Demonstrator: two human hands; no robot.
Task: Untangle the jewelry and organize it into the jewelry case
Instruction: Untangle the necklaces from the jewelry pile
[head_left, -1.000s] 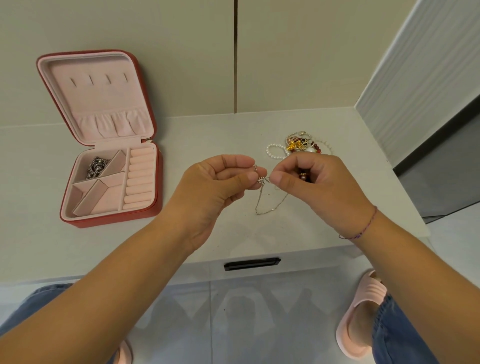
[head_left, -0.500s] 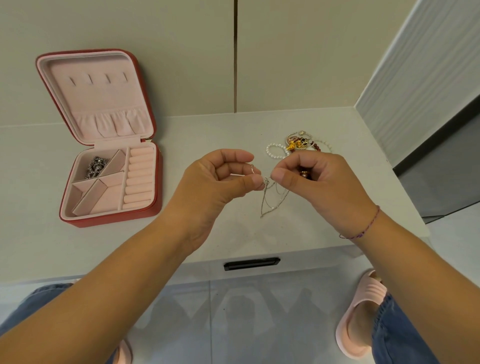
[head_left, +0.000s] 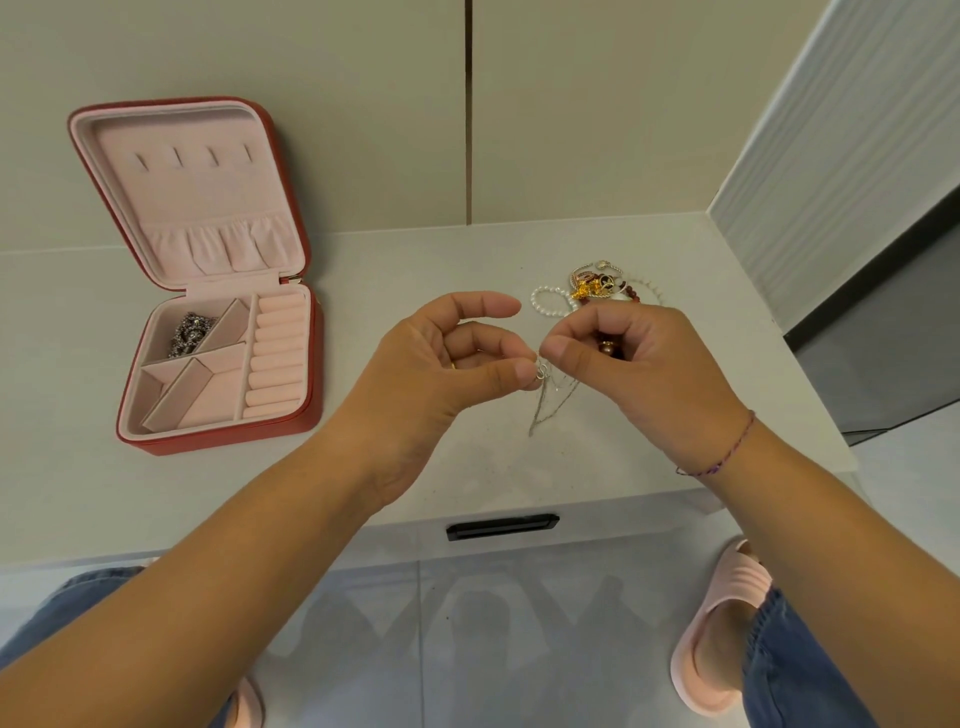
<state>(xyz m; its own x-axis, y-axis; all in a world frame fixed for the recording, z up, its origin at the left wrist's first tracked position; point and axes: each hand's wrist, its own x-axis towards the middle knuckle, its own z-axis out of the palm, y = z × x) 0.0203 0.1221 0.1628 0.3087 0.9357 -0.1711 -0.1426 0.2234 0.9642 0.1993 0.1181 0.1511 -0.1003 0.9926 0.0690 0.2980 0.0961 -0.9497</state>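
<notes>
A thin silver chain (head_left: 545, 402) hangs in a loop above the white tabletop. My left hand (head_left: 447, 364) pinches its clasp end between thumb and fingers. My right hand (head_left: 623, 358) pinches the chain right beside it, fingertips almost touching. Behind my right hand lies a tangled pile of jewelry (head_left: 592, 288) with white pearls, gold pieces and red beads. The red jewelry case (head_left: 208, 431) stands open at the left, pink inside, with a dark silver chain (head_left: 189, 332) in its back-left compartment.
The case lid (head_left: 182, 187) leans back toward the wall. A drawer handle (head_left: 501, 526) sits under the table's front edge. A ribbed grey panel (head_left: 841, 156) rises at the right. My knees and pink slippers (head_left: 722, 623) are below.
The chain's loop has narrowed and shortened between my hands. My left index finger has lifted away from the thumb. Both hands stayed nearly in place.
</notes>
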